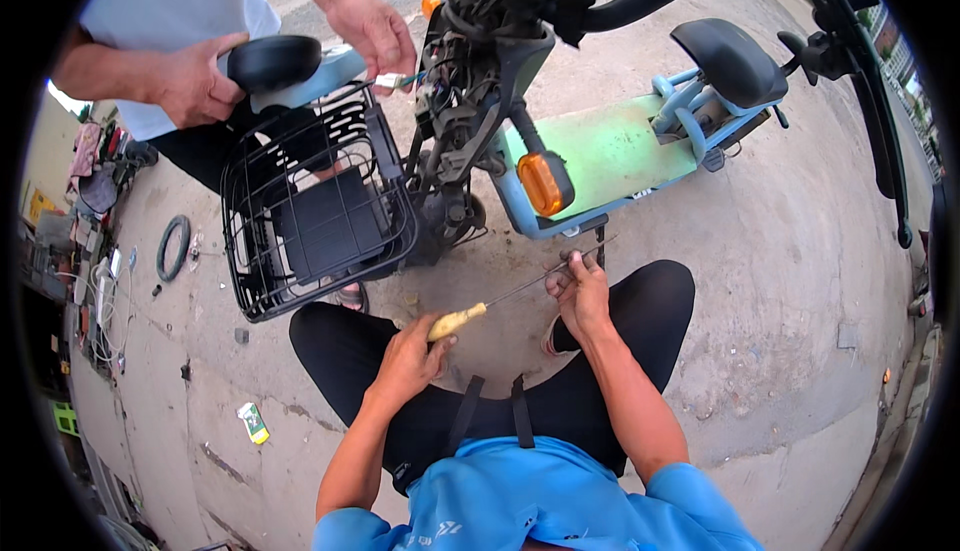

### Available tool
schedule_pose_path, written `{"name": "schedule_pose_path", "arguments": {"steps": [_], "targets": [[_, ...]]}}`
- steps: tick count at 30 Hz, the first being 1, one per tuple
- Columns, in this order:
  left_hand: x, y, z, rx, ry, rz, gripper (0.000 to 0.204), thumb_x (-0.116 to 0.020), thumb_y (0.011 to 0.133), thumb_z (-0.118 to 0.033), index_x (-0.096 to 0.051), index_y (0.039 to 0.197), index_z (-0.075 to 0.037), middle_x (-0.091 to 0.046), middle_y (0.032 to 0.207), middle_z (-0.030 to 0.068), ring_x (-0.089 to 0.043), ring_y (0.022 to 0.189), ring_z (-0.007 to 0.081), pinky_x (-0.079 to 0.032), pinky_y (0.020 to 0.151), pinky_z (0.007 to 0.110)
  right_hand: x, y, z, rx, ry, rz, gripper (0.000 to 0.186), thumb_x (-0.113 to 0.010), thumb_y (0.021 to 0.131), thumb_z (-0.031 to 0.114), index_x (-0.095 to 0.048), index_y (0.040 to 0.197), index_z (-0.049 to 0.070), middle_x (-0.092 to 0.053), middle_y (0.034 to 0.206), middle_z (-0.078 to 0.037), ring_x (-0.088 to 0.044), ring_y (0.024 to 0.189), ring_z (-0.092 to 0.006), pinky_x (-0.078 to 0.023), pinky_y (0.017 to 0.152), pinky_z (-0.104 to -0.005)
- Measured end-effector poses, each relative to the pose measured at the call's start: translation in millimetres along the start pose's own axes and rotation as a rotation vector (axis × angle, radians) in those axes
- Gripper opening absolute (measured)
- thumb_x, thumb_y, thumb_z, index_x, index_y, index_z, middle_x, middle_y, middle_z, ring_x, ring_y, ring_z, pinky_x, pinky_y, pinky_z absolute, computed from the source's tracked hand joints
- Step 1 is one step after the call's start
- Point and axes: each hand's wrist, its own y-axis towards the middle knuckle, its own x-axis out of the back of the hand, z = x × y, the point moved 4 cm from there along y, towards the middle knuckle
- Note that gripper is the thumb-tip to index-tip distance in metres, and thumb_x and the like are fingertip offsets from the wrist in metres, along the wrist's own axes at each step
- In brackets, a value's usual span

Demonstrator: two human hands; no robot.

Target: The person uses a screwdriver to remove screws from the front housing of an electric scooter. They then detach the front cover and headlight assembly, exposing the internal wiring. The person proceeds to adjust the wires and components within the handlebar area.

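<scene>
1. Outdoor concrete (770, 326) is stretching around a parked pale-blue electric scooter (592, 156), with a black tyre (184, 235) and a small packet (253, 423) lying at the left.
2. Someone in a blue shirt (500, 491) and black trousers is sitting low, knees spread, facing the scooter's front end.
3. Between the knees, a yellow-handled screwdriver (458, 320) is slanting up to the right, its long thin shaft pointing below the footboard.
4. The left hand (406, 363) is closing around the handle; the right hand (582, 296) is pinching the shaft toward its tip.
5. At upper left, a co-worker is standing beside the black wire basket (383, 146). One co-worker's hand (205, 81) is gripping a rounded black part (275, 62); the other (375, 33) is holding a white connector (390, 80) near exposed wiring (440, 81).
6. An orange turn signal (542, 184) is jutting out above the screwdriver.
7. Judging by the grip, the wearer is handling or readying the screwdriver, apparently not turning a screw; using it would be calling for a firm handle grip and a freed tip.
8. Pale marks are showing on the shirt and printing on the packet, both too small to be reading reliably.
</scene>
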Motion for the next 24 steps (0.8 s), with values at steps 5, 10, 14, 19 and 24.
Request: {"name": "schedule_pose_path", "arguments": {"steps": [5,10,14,19,24], "targets": [[20.2,-16.5,-1.8,-0.115,0.05,-0.158,0.035,-0.066,0.088,-0.005,-0.057,0.121,0.001,-0.064,0.094,0.0184,-0.065,0.076,0.0351,-0.05,0.069,0.042,-14.4,5.9,-20.3,-0.13,-0.028,-0.004,0.022,-0.043,0.106,0.022,-0.05,0.114,0.002,-0.066,0.099,-0.017,-0.063,0.07,-0.0204,-0.051,0.065,-0.0318],[24.9,-37.3,12.7,-0.121,-0.013,-0.233,0.036,-0.065,0.088,-0.004,-0.057,0.123,0.002,-0.061,0.105,0.021,-0.063,0.089,0.0392,-0.05,0.078,0.041,-24.3,2.2,-29.1,-0.166,-0.086,0.052,0.02,-0.048,0.104,0.021,-0.053,0.11,0.002,-0.065,0.102,-0.015,-0.062,0.077,-0.0203,-0.05,0.07,-0.0328],[45.5,-49.5,11.7,-0.129,-0.036,-0.34,0.034,-0.065,0.088,-0.002,-0.057,0.122,0.002,-0.059,0.11,0.0211,-0.061,0.094,0.0403,-0.05,0.082,0.039,-41.4,-1.6,-28.5,-0.19,-0.054,0.173,0.017,-0.053,0.102,0.019,-0.056,0.106,0.003,-0.064,0.099,-0.012,-0.061,0.081,-0.0201,-0.051,0.072,-0.0336],[67.9,-72.1,10.6,-0.125,-0.061,-0.509,0.031,-0.07,0.085,-0.001,-0.06,0.114,0.002,-0.061,0.102,0.0162,-0.063,0.088,0.0304,-0.05,0.079,0.036,-82.7,-23.4,-31.8,-0.218,0.017,0.284,0.017,-0.057,0.101,0.019,-0.058,0.105,0.003,-0.065,0.099,-0.011,-0.063,0.083,-0.0201,-0.052,0.074,-0.0332],[90.8,-100.7,12.2,-0.136,-0.098,-0.66,0.029,-0.073,0.088,-0.014,-0.062,0.111,0.001,-0.062,0.1,0.015,-0.063,0.089,0.0259,-0.051,0.08,0.034,-138.0,-42.9,-15.6,-0.147,-0.039,0.428,0.023,-0.058,0.101,0.024,-0.059,0.107,0.001,-0.067,0.1,-0.012,-0.065,0.083,-0.0197,-0.053,0.074,-0.032]]}}
